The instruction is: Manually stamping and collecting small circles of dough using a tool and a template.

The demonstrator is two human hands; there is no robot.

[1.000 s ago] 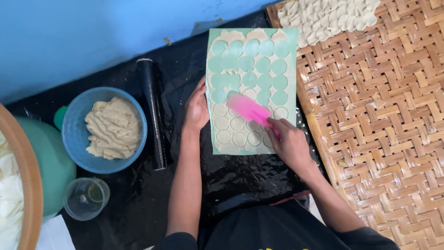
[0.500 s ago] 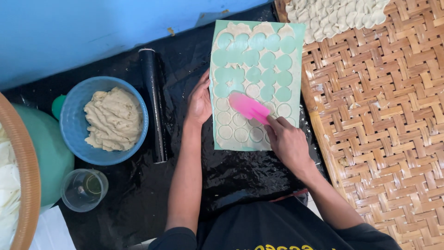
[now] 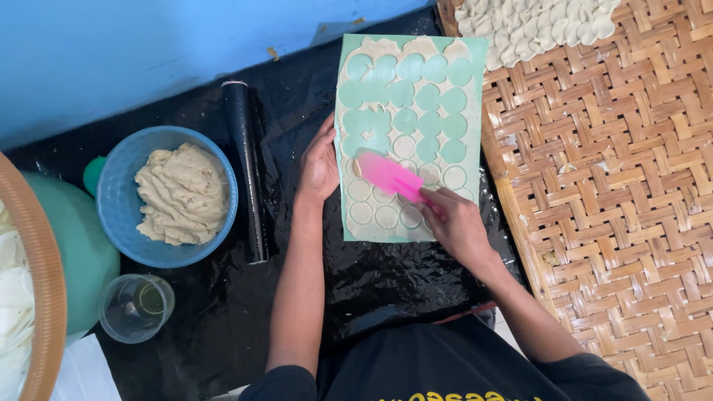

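A green cutting mat (image 3: 475, 56) lies on black plastic sheeting, covered by a thin sheet of pale dough (image 3: 371, 223) cut into circles. Many circles in the upper part are lifted out, leaving green holes. My right hand (image 3: 457, 223) grips a pink flat scraper (image 3: 390, 177), its blade lying on the dough near the mat's middle. My left hand (image 3: 321, 162) rests on the mat's left edge, fingers flat against the dough.
A black rolling pin (image 3: 246, 171) lies left of the mat. A blue bowl (image 3: 119, 160) holds a lump of dough. A clear cup (image 3: 135, 307) stands below it. A woven bamboo tray (image 3: 616, 223) at right carries shaped dough pieces (image 3: 527, 22) at its top.
The pink scraper has slid slightly up and left across the dough under my right hand. My left hand stays on the mat's edge.
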